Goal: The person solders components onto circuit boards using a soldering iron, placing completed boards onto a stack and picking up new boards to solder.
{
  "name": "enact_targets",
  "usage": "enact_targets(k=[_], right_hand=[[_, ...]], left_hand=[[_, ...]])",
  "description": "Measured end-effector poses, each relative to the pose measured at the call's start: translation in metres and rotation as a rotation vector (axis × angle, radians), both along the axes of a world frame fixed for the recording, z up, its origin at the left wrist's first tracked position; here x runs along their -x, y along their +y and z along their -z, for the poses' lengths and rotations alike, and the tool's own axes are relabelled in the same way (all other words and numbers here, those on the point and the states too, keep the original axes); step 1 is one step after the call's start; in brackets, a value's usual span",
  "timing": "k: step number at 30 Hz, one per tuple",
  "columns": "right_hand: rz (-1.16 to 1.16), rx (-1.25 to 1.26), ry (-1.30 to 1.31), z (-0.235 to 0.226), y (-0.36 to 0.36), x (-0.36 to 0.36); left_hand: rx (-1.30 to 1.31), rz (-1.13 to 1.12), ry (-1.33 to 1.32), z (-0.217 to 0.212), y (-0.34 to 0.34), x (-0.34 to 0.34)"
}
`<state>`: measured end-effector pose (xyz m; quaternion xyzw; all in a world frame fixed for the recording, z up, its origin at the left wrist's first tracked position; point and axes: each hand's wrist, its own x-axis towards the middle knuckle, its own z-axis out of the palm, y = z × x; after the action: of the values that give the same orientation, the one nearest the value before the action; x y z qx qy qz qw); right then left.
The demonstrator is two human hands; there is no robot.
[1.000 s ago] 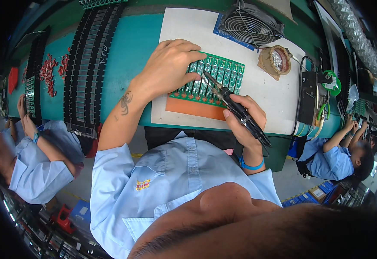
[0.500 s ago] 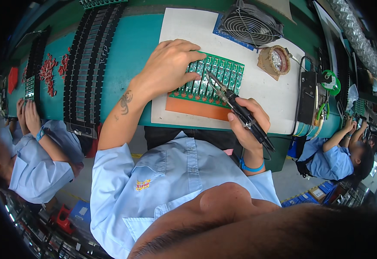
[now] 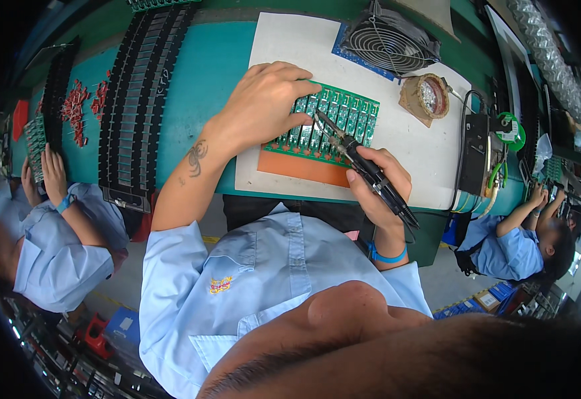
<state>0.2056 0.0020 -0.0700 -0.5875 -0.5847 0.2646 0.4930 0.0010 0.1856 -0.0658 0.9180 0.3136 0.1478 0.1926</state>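
Observation:
A green circuit board panel [image 3: 350,120], made up of several narrow strips, lies on an orange sheet [image 3: 303,169] in front of me. My left hand [image 3: 267,100] grips its left end, with fingers over the far edge and the thumb across the near part. Wrapped in my right hand [image 3: 382,183] is a black soldering iron [image 3: 375,174] with a thin metal guide beside its tip. The tip points up and left and meets the panel near my left thumb; whether it touches a joint is too small to tell.
Beyond the panel stands a black fan [image 3: 390,41], beside a round solder-filled pot [image 3: 430,96]. Right are a black box [image 3: 474,149] and a green solder reel [image 3: 510,130]. A black rack [image 3: 137,100] and red components [image 3: 75,113] lie left. Co-workers sit on both sides.
The soldering iron's tip has shifted slightly left along the panel with my right hand. My left hand keeps its hold. The left co-worker has tilted up a green board.

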Motion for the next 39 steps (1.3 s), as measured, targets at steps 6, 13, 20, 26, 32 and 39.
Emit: enact_targets(k=[6,13,20,26,32,39], right_hand=[[0.043,-0.043,0.001,-0.006,-0.006,-0.004],[0.647,-0.245,-0.009,0.025,-0.011,-0.045],[0.416,-0.187,0.08,0.021,-0.02,-0.031],[-0.013,-0.138,0.036,0.005,-0.003,0.0],[-0.021,-0.049,0.051,0.007,0.007,0.008],[-0.023,-0.025,0.019,0.008,0.01,0.006]], left_hand=[[-0.026,0.003,-0.004,0.005,0.001,0.002],[-0.018,-0.005,0.004,0.0,0.0,0.0],[0.023,-0.006,0.019,-0.005,0.001,0.003],[-0.034,-0.008,0.024,-0.004,0.004,0.009],[-0.01,-0.04,0.071,-0.007,0.003,0.009],[-0.024,-0.036,0.053,-0.001,0.005,0.009]])
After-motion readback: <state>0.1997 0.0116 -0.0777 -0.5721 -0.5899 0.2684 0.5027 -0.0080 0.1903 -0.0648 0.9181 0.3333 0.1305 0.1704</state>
